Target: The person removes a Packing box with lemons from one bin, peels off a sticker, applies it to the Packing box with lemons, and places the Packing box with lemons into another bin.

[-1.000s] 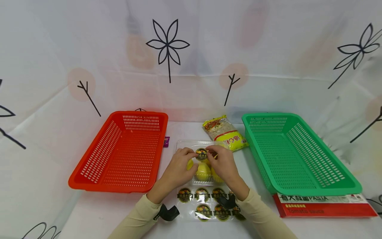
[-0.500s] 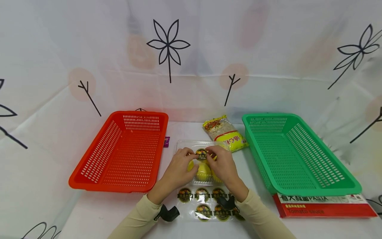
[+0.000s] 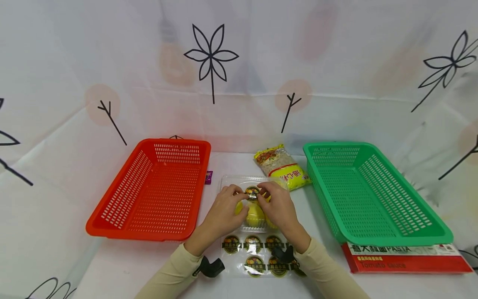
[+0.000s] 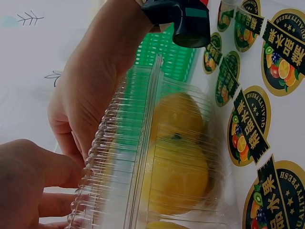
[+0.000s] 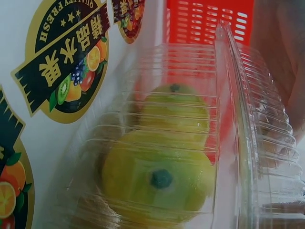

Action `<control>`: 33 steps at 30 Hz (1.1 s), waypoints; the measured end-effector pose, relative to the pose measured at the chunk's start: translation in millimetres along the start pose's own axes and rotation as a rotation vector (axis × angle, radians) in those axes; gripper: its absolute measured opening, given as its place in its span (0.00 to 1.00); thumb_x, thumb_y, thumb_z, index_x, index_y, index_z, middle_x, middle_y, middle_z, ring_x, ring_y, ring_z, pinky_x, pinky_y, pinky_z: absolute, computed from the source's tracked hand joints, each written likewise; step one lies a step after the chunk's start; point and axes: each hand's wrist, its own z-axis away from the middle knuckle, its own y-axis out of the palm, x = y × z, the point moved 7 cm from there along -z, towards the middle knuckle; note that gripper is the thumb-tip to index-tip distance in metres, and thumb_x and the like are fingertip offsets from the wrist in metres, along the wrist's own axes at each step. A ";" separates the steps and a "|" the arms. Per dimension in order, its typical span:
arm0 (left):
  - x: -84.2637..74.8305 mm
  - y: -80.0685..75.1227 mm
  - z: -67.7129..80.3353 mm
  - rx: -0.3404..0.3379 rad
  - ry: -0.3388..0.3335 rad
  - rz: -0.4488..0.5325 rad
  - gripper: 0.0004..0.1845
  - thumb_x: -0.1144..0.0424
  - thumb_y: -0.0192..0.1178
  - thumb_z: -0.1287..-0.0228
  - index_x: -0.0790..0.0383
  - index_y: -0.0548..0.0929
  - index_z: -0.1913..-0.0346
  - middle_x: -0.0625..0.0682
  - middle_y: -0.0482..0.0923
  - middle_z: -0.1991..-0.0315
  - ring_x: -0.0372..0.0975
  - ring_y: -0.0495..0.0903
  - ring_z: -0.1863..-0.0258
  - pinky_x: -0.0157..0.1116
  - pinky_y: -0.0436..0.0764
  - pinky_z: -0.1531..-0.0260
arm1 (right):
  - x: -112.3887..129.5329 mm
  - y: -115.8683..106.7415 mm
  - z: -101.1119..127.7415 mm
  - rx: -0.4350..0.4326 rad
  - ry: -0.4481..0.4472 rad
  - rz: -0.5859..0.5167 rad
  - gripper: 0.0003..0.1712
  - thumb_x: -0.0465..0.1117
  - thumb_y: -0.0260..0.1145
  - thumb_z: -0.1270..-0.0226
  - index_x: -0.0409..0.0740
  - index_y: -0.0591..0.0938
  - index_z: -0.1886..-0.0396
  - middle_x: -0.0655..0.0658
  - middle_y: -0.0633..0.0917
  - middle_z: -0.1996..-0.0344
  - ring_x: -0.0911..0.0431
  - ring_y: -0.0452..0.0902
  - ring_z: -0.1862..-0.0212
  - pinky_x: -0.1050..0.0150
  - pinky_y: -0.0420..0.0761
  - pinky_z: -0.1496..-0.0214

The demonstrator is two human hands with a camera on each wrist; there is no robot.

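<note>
Both hands pinch a round sticker [image 3: 252,193] atop a clear plastic box [image 3: 254,207] of yellow fruit: left hand [image 3: 224,207] and right hand [image 3: 278,206], between the red basket [image 3: 149,191] and green basket [image 3: 369,191].

Over the last second, the round sticker [image 3: 252,193] pinched between the left hand [image 3: 223,211] and the right hand [image 3: 279,207] has been drawn slightly smaller as the fingertips close in on it. The right hand's thumb and forefinger have slid a little leftward over the clear box [image 3: 254,203].
</note>
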 end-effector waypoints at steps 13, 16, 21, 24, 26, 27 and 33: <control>0.1 0.0 0.0 -0.008 0.008 -0.057 0.16 0.63 0.65 0.35 0.65 0.88 0.47 0.58 0.80 0.42 0.52 0.76 0.48 0.51 0.77 0.46 | 4.0 0.2 2.1 -0.018 -0.060 0.015 0.15 0.30 0.77 0.39 0.39 0.87 0.52 0.41 0.85 0.54 0.49 0.82 0.62 0.55 0.84 0.67; -1.2 0.8 0.3 0.006 0.025 -0.082 0.16 0.63 0.66 0.34 0.65 0.88 0.46 0.56 0.81 0.42 0.51 0.76 0.47 0.50 0.76 0.44 | 7.5 1.8 1.5 0.000 -0.125 0.022 0.14 0.30 0.77 0.40 0.39 0.88 0.53 0.41 0.86 0.51 0.46 0.83 0.55 0.51 0.86 0.58; -2.6 1.4 0.7 0.026 0.040 -0.105 0.18 0.61 0.66 0.33 0.64 0.87 0.44 0.56 0.81 0.39 0.51 0.75 0.48 0.49 0.75 0.44 | 13.2 6.3 2.7 0.065 -0.214 0.058 0.12 0.34 0.76 0.36 0.39 0.90 0.53 0.42 0.87 0.45 0.46 0.79 0.48 0.50 0.84 0.53; -3.1 2.2 1.1 0.042 0.048 -0.114 0.19 0.59 0.65 0.31 0.63 0.87 0.42 0.56 0.80 0.37 0.51 0.75 0.47 0.49 0.75 0.45 | 14.5 8.2 4.4 0.092 -0.227 0.101 0.14 0.37 0.75 0.33 0.41 0.90 0.50 0.44 0.86 0.42 0.49 0.76 0.52 0.55 0.83 0.63; -3.1 3.2 1.4 0.052 0.053 -0.122 0.19 0.58 0.65 0.30 0.62 0.86 0.40 0.55 0.79 0.35 0.51 0.75 0.46 0.50 0.75 0.44 | 14.3 9.3 5.2 0.098 -0.232 0.134 0.15 0.39 0.74 0.32 0.42 0.90 0.48 0.45 0.86 0.41 0.51 0.75 0.54 0.59 0.81 0.67; -3.0 4.0 1.4 0.056 0.057 -0.132 0.20 0.57 0.64 0.29 0.62 0.86 0.39 0.55 0.78 0.34 0.51 0.75 0.46 0.50 0.75 0.44 | 14.0 9.8 5.7 0.101 -0.236 0.152 0.15 0.40 0.74 0.32 0.43 0.90 0.47 0.46 0.85 0.41 0.51 0.74 0.56 0.60 0.80 0.68; -3.0 7.6 1.9 0.071 0.075 -0.163 0.23 0.55 0.61 0.27 0.63 0.82 0.35 0.55 0.76 0.31 0.53 0.74 0.42 0.52 0.74 0.42 | 15.5 7.6 8.4 0.103 -0.291 0.249 0.17 0.43 0.72 0.31 0.42 0.90 0.46 0.46 0.86 0.42 0.53 0.74 0.58 0.64 0.76 0.71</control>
